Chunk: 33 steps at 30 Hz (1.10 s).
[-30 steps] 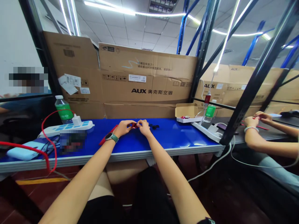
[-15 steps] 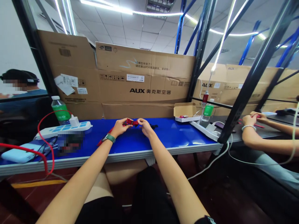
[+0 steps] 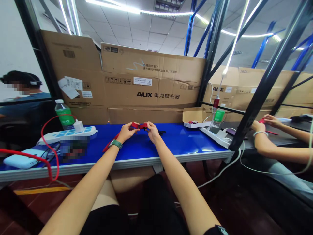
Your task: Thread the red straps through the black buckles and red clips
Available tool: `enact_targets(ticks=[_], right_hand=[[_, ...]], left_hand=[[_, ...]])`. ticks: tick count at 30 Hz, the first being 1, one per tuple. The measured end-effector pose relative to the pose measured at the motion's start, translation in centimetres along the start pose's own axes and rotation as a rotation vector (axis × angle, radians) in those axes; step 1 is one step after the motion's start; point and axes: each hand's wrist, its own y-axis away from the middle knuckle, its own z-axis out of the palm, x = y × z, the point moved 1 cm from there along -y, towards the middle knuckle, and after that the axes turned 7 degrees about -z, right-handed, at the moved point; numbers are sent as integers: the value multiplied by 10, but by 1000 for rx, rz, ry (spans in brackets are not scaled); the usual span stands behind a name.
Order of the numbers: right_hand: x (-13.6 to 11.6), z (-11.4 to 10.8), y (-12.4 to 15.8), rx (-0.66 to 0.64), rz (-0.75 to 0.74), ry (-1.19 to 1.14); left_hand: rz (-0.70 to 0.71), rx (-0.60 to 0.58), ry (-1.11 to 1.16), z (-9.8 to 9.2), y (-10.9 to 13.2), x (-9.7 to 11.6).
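Fingers: the left hand [image 3: 125,133] and right hand [image 3: 153,132] are both closed in a tight pinch, thumbs and fingertips holding a red strap [image 3: 140,125] from either side; the two hands sit close together, with only a short stretch of red showing between them.

Strap: bright red and flat, bunched where the fingers hold it, lying just above the blue bench top near its middle; a long tail slants down and left from under the left hand; any small fittings on it are too small to make out.

Edges: the glossy blue bench top [image 3: 188,141] ends at a pale metal front edge [image 3: 137,162], which both forearms cross; the strap's tail stops short of it; large AUX cartons [image 3: 156,88] stand along the back.

Room: open blue lies right of the hands, as far as a white power strip [image 3: 215,137]; a few small black pieces [image 3: 161,132] sit just beside the right hand.

Left side: another power strip [image 3: 66,133] lies well left of the hands, with a green-labelled bottle [image 3: 63,114] behind it.

Nearby: a co-worker's hands [image 3: 269,122] work at the next bench, well apart.
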Motion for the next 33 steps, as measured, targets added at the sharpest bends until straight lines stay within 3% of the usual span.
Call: enact_targets(ticks=[3, 6, 12, 15, 17, 19, 21, 23, 26, 30, 33], right_hand=[[-2, -2, 0, 21, -48, -72], [2, -8, -2, 100, -63, 20], [5, -17, 1, 295, 122, 517], [-7, -17, 10, 453, 74, 916], [-13, -12, 16, 340, -78, 1097], [-11, -1, 21, 43, -215, 1169], [-2, 11, 25, -252, -213, 1219], [8, 22, 28, -416, -187, 1285], [15, 32, 29, -389, -194, 1334], [10, 33, 29, -331, -183, 1330], [5, 31, 28, -321, -174, 1320]], left_hand=[[-15, -6, 26, -3, -1, -4], [-38, -1, -18, -9, 0, -10], [-95, -14, -108, -11, 1, -20], [-115, -64, -137, -5, -1, -28], [-128, -98, -153, -2, -1, -33], [-139, -128, -151, -1, -2, -37], [-143, -145, -153, -1, -3, -39], [-133, -135, -183, -2, -5, -38], [-104, -109, -242, -2, -6, -35], [-105, -171, -255, 0, -4, -29], [-116, -117, -349, 1, -2, -24]])
